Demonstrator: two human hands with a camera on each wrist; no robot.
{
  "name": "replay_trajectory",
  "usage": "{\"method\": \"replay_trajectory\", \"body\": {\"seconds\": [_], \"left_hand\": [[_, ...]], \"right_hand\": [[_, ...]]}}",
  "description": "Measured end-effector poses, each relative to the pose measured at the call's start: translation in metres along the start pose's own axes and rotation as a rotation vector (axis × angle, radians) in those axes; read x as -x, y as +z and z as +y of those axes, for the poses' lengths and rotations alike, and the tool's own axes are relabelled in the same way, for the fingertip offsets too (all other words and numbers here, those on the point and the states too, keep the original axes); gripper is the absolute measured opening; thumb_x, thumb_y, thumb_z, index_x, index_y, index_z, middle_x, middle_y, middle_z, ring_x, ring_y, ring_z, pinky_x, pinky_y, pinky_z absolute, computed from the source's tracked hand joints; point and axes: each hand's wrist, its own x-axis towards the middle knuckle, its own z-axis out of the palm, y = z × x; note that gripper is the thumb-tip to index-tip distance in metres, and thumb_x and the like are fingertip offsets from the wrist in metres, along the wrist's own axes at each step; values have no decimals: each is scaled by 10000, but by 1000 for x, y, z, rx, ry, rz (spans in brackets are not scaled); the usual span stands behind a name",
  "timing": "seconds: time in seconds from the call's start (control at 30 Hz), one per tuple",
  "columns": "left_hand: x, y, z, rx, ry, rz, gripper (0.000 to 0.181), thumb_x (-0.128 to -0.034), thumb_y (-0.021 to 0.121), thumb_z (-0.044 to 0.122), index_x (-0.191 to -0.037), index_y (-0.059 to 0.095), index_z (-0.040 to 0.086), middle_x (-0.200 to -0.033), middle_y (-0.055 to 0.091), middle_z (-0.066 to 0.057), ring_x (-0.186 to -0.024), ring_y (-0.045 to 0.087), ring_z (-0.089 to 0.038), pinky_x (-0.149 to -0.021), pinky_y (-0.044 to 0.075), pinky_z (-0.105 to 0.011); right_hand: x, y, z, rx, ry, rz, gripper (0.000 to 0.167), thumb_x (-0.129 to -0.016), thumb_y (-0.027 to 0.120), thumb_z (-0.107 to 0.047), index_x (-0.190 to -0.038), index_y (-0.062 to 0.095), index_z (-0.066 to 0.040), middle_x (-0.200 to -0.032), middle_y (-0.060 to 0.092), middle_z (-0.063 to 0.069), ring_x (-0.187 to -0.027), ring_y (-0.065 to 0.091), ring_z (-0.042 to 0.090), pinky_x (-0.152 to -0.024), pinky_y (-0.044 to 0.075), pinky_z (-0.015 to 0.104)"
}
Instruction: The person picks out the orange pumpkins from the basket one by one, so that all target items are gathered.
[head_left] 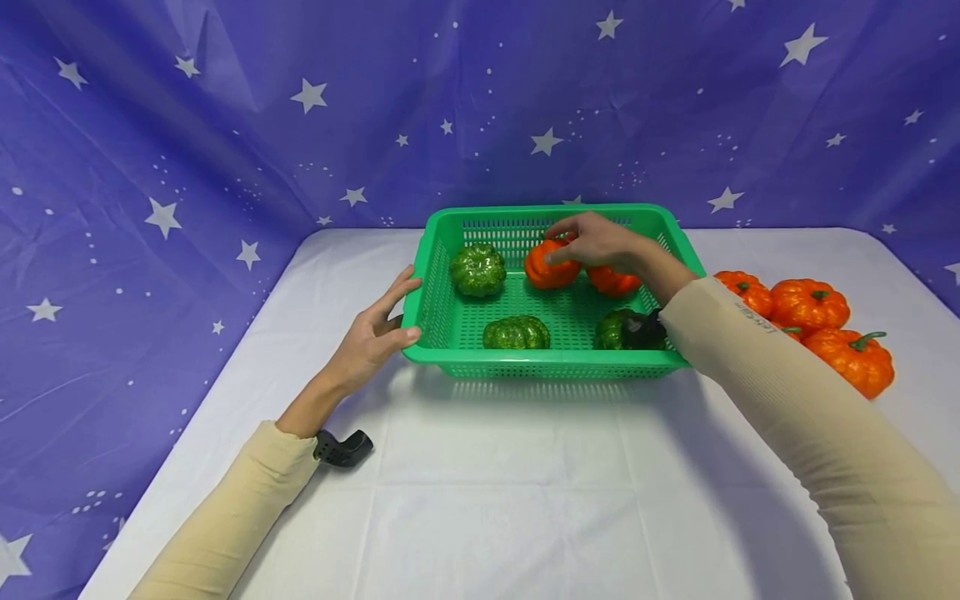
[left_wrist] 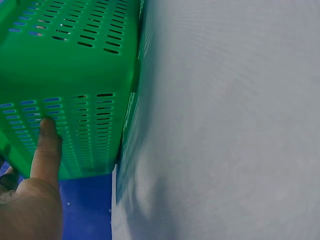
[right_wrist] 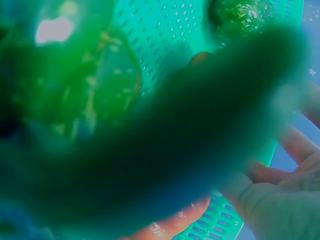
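Note:
A green plastic basket (head_left: pixel 540 357) with slotted walls stands on the white table. My right hand (head_left: pixel 597 240) reaches into it and holds an orange pumpkin (head_left: pixel 547 273) near the back wall, fingers over its top. Beside that lies a second orange pumpkin (head_left: pixel 611 282), partly under the hand. Three green pumpkins, one at back left (head_left: pixel 478 271), one at front (head_left: pixel 517 333) and one at front right (head_left: pixel 617 328), are also inside. My left hand (head_left: pixel 369 340) touches the basket's left end, its thumb (left_wrist: pixel 47 150) straight against the wall. A blurred dark shape blocks much of the right wrist view.
Several orange pumpkins (head_left: pixel 810 306) sit together on the table right of the basket, partly behind my right sleeve (head_left: pixel 780 375). A purple curtain (head_left: pixel 480 108) with white stars hangs behind the white tablecloth (head_left: pixel 510 483). Black wrist mounts (head_left: pixel 345 448) are on both arms.

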Motion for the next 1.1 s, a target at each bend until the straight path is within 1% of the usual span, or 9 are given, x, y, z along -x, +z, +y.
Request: {"method": "replay_trajectory", "body": {"seconds": [0.1,0.2,0.4,0.5,0.6,0.73,0.83,0.9,1.1], "left_hand": [[0,-1,-1,0,6,2,754,-943,629,238,-1575,243,98,-1643,59,97,-1437,234,-383,-1103,293,-538],[-1,0,-1,7,10,0,756,-943,630,236,-1575,240,93,-1644,55,92,-1443,221,-377,-1109,270,-559],[-1,0,-2,1,11,1,752,-944,626,227,-1574,240,87,-1645,52,84,-1452,211,-356,-1118,261,-542],[-1,0,-2,2,12,2,754,-942,629,228,-1574,242,89,-1645,53,85,-1452,212,-352,-1117,263,-541],[-1,0,-2,5,16,5,758,-937,633,227,-1572,245,82,-1646,55,80,-1465,181,-336,-1126,244,-544],[-1,-1,-3,-1,27,7,760,-936,636,228,-1568,249,64,-1648,56,63,-1486,101,-305,-1144,200,-542],[-1,-1,-3,-7,31,7,761,-935,638,232,-1567,250,61,-1649,56,56,-1490,77,-290,-1149,189,-540],[-1,-1,-3,-7,30,6,760,-935,637,228,-1567,249,63,-1649,54,57,-1491,82,-283,-1148,190,-539],[0,1,-1,4,17,4,759,-929,626,212,-1573,244,89,-1645,57,86,-1463,186,-335,-1125,241,-554]], "right_hand": [[-1,1,0,8,-6,-2,598,-962,645,-159,-1497,411,-32,-1564,274,217,-1416,253,415,-1106,296,542],[-1,1,1,12,0,2,595,-963,646,-166,-1500,416,-50,-1571,266,217,-1419,246,420,-1111,286,544],[-2,0,3,-10,14,5,574,-976,629,-162,-1504,423,-73,-1564,279,217,-1404,276,414,-1089,327,527],[-2,1,4,-2,5,20,565,-966,633,-114,-1494,437,-66,-1540,310,241,-1389,298,421,-1080,342,521],[-2,2,5,24,-15,28,571,-955,638,-78,-1489,436,-48,-1506,340,273,-1365,326,435,-1071,353,529],[-3,3,6,54,-17,22,602,-953,647,-94,-1502,405,-37,-1442,403,289,-1306,393,426,-1050,371,528],[-5,3,7,81,-11,13,636,-954,654,-117,-1513,368,-15,-1412,429,299,-1278,424,425,-1051,370,532],[-6,3,7,100,-10,7,654,-952,660,-127,-1514,352,2,-1415,428,308,-1285,421,430,-1063,358,536],[-6,3,8,124,-38,-4,651,-943,673,-121,-1500,366,20,-1425,424,317,-1290,422,434,-1078,339,542]]}}
